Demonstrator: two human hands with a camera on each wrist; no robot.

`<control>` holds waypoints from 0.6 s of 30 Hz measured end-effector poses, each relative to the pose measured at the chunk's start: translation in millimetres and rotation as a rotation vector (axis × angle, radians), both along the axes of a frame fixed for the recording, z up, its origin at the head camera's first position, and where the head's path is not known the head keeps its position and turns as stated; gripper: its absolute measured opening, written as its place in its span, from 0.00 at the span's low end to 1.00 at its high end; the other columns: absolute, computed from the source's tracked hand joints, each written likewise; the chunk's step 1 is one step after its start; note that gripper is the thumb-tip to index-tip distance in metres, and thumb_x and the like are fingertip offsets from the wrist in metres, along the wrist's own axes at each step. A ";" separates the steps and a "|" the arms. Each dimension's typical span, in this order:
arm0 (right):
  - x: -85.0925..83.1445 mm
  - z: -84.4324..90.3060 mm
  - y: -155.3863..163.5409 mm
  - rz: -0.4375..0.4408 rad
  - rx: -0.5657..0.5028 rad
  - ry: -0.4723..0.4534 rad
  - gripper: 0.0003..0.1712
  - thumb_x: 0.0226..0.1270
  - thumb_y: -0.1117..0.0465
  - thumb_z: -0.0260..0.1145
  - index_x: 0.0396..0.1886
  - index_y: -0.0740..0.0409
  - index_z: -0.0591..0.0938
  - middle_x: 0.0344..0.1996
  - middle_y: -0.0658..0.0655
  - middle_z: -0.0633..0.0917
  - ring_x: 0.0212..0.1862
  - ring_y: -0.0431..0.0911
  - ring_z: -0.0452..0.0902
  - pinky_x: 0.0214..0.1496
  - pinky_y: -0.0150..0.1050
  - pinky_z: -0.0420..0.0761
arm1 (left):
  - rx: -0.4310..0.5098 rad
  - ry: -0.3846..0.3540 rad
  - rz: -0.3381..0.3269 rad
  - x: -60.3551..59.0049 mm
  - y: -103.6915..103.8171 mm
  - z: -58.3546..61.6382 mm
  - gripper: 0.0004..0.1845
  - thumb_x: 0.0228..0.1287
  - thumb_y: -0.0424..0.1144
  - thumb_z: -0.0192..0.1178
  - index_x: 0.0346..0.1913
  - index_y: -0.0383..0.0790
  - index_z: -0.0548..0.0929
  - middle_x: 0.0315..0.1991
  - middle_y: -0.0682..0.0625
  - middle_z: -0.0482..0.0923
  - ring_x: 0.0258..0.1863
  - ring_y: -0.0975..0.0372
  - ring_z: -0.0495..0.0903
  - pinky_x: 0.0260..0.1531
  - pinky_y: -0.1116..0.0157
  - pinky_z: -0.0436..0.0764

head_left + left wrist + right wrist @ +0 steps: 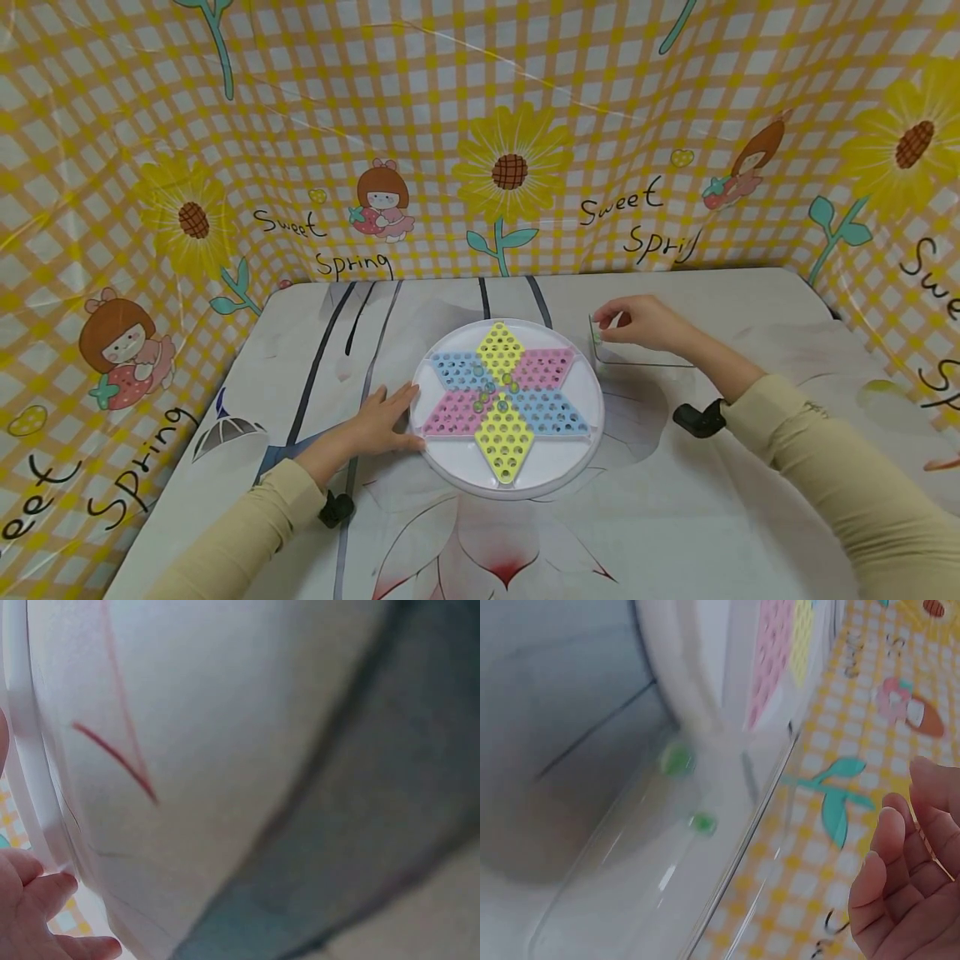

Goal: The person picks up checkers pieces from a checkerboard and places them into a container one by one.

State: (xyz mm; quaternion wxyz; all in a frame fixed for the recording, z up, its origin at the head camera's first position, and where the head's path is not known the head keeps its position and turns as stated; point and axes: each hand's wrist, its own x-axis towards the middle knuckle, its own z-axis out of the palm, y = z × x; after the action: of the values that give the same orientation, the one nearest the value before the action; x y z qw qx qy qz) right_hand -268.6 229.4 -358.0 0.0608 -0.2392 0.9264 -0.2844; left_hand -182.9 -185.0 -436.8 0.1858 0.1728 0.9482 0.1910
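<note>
A round white Chinese-checkers board (570, 467) is seen mid-table, with a six-pointed star of yellow, blue and pink perforated diamonds. A few glass marbles (491, 390) are clustered at the star's centre.

The left hand (382, 421) is laid flat on the table at the board's left rim, fingers straight and spread a little, tips touching the rim. Nothing is gripped. In the left wrist view, fingertips (45, 892) are seen against the white rim (30, 772); the rest of that view is blurred.

The right hand (637, 321) is placed at the far-left corner of a clear plastic box (645, 357), just right of the board. Its fingers are curled downward at the box's edge in the head view; whether a marble is pinched cannot be told there. In the right wrist view the fingers (900, 892) are shown loosely bent and relaxed, with nothing held between them. Two green marbles (677, 759) are seen, blurred, inside the clear box (630, 900) in that view, close to the board's rim (682, 675).

The table (750, 517) is covered in a white cloth with dark lines and a flower print. A yellow checked backdrop (450, 125) with sunflowers and "Sweet Spring" lettering is hung on the left, far and right sides. Beige sleeves (825, 467) are worn on both arms.
</note>
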 end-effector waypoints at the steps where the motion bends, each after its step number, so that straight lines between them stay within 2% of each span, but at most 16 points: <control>1: 0.6 -0.7 -4.2 0.011 -0.006 0.001 0.13 0.57 0.65 0.65 0.43 0.65 0.80 0.33 0.56 0.81 0.30 0.44 0.72 0.29 0.32 0.75 | 0.002 0.000 0.002 0.0 0.0 -0.3 0.50 0.52 0.56 0.63 0.71 0.38 0.51 0.72 0.42 0.46 0.67 0.33 0.39 0.62 0.38 0.45; 4: 2.6 -2.7 -17.7 0.036 -0.026 -0.008 0.12 0.57 0.67 0.65 0.42 0.65 0.81 0.32 0.56 0.81 0.30 0.44 0.72 0.29 0.31 0.75 | 0.004 -0.006 0.008 -0.3 -0.2 -0.8 0.50 0.52 0.57 0.63 0.71 0.39 0.50 0.72 0.43 0.45 0.67 0.34 0.38 0.62 0.38 0.45; 12: 8.1 -13.2 -51.8 0.110 -0.063 -0.103 0.14 0.56 0.66 0.65 0.43 0.67 0.80 0.33 0.56 0.81 0.30 0.44 0.73 0.28 0.32 0.74 | 0.007 -0.014 0.022 0.1 -0.5 -0.6 0.50 0.52 0.57 0.63 0.71 0.40 0.50 0.72 0.44 0.45 0.67 0.35 0.38 0.61 0.37 0.47; 18: 11.7 -22.7 -72.9 0.164 -0.079 -0.146 0.14 0.56 0.66 0.65 0.42 0.67 0.81 0.33 0.56 0.81 0.30 0.45 0.74 0.29 0.31 0.75 | 0.032 -0.005 -0.004 -0.1 -0.1 1.2 0.49 0.53 0.55 0.63 0.71 0.37 0.50 0.72 0.41 0.46 0.66 0.32 0.39 0.63 0.39 0.43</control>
State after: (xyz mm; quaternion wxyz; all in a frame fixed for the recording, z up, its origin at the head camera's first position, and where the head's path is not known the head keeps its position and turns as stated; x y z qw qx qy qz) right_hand -256.9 156.5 -380.7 0.1416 -0.2949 0.8849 -0.3316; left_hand -183.0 -185.1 -435.7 0.1857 0.1770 0.9442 0.2064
